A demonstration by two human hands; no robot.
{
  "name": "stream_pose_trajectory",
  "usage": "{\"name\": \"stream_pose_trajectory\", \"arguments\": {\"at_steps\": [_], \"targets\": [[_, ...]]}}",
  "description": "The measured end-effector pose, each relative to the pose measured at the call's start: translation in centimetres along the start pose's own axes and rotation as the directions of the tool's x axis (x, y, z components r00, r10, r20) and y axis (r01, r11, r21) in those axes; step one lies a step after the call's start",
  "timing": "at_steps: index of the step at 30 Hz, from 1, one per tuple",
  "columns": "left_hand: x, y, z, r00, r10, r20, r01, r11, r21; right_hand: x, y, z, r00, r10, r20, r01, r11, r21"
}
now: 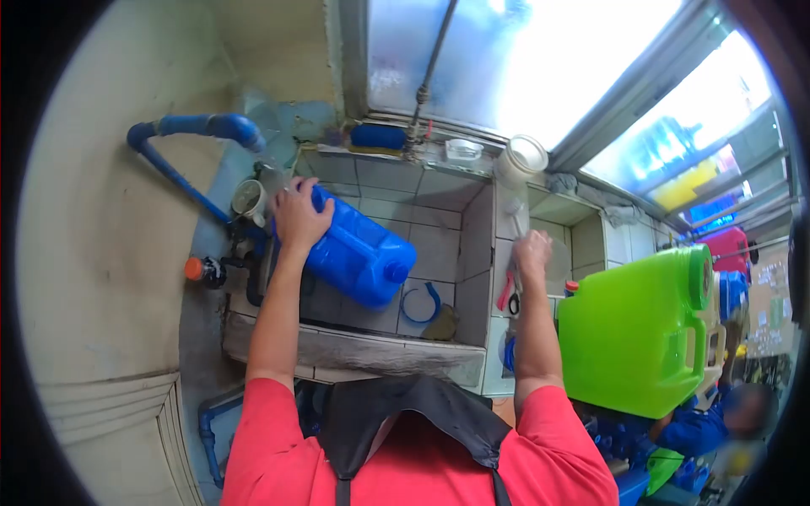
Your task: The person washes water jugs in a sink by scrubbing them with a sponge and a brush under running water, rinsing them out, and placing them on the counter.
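Observation:
A blue plastic jerrycan (359,249) lies tilted on its side in the tiled sink (434,221), its capped end toward the lower right. My left hand (299,215) grips its far left end, fingers curved over the edge. To the right of the sink, my right hand (533,253) is closed above the tiled ledge. A thin pale handle-like piece shows just above its fingers; what it belongs to is hidden. Close to that hand lie scissors (514,303) and a pink-red item (505,290). A blue strap-like ring (422,304) rests on the sink floor.
Blue pipes (190,126) run along the left wall, near a white cup (249,199). A white tub (523,158) and a blue sponge (377,137) sit on the window ledge. At right stands a large green jerrycan (633,329); beyond it is another person in blue (696,432).

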State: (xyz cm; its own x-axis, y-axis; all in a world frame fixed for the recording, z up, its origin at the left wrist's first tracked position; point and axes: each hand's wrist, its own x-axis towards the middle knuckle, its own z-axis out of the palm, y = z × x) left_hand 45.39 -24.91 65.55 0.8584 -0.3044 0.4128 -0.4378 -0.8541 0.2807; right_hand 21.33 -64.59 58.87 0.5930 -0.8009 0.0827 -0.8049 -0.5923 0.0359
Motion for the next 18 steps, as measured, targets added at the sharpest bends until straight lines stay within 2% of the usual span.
{"name": "stream_pose_trajectory", "arguments": {"at_steps": [1, 2, 4, 5, 6, 7, 8, 9, 10, 11, 12, 13, 15, 17, 18], "targets": [[0.6, -0.6, 0.1, 0.996, 0.079, 0.050, -0.074, 0.993, -0.095, 0.1, 0.6, 0.4, 1.000, -0.006, 0.017, 0.006, 1.000, 0.031], [1.4, -1.3, 0.5, 0.997, 0.061, 0.039, -0.057, 0.995, -0.081, 0.2, 0.6, 0.3, 0.999, -0.016, 0.033, 0.014, 0.998, 0.061], [2.9, -3.3, 1.2, 0.921, 0.369, 0.121, -0.322, 0.899, -0.296, 0.0, 0.2, -0.6, 0.999, -0.028, 0.021, 0.026, 0.996, 0.086], [2.7, -3.6, 1.2, 0.928, 0.356, 0.114, -0.314, 0.907, -0.280, 0.0, -0.3, -1.1, 1.000, -0.012, 0.017, 0.011, 0.995, 0.100], [2.5, -3.5, 1.5, 0.930, 0.362, 0.064, -0.341, 0.915, -0.215, 0.3, -1.0, -1.0, 0.996, -0.020, -0.092, 0.034, 0.987, 0.155], [2.4, -3.2, 1.5, 0.928, 0.372, 0.016, -0.366, 0.918, -0.150, 0.1, -2.4, -2.7, 0.995, -0.032, -0.097, 0.047, 0.985, 0.164], [1.6, -2.6, 1.0, 0.954, 0.300, 0.021, -0.296, 0.949, -0.110, -0.8, -4.3, -5.9, 0.995, -0.093, -0.040, 0.100, 0.970, 0.223], [0.9, -1.8, -0.1, 0.954, 0.299, 0.018, -0.296, 0.950, -0.101, -1.6, -6.2, -7.7, 0.988, -0.154, 0.014, 0.144, 0.948, 0.283], [0.1, -0.8, -1.4, 0.991, 0.071, 0.112, -0.042, 0.970, -0.238, -2.0, -7.8, -7.7, 0.965, -0.262, -0.019, 0.249, 0.887, 0.389], [-0.9, -0.5, -2.1, 0.962, -0.146, 0.232, 0.222, 0.912, -0.345, -2.6, -9.5, -7.8, 0.930, -0.362, -0.066, 0.347, 0.804, 0.483], [-2.3, -1.2, -1.0, 0.924, -0.245, 0.295, 0.353, 0.844, -0.403, -4.4, -11.7, -9.8, 0.904, -0.426, -0.022, 0.380, 0.782, 0.494], [-3.6, -1.4, -0.5, 0.922, -0.251, 0.295, 0.358, 0.842, -0.403, -6.2, -14.1, -11.7, 0.871, -0.491, 0.022, 0.414, 0.757, 0.505], [-6.1, -1.6, -0.1, 0.913, -0.310, 0.264, 0.404, 0.768, -0.496, -7.9, -17.7, -11.0, 0.771, -0.636, -0.027, 0.524, 0.610, 0.594], [-7.3, -1.8, 0.5, 0.891, -0.337, 0.303, 0.446, 0.771, -0.454, -9.1, -21.5, -11.4, 0.734, -0.679, -0.013, 0.564, 0.598, 0.569], [-7.7, -1.9, 1.2, 0.831, -0.416, 0.369, 0.553, 0.688, -0.470, -9.0, -23.4, -11.5, 0.750, -0.662, 0.011, 0.548, 0.629, 0.552]]}}
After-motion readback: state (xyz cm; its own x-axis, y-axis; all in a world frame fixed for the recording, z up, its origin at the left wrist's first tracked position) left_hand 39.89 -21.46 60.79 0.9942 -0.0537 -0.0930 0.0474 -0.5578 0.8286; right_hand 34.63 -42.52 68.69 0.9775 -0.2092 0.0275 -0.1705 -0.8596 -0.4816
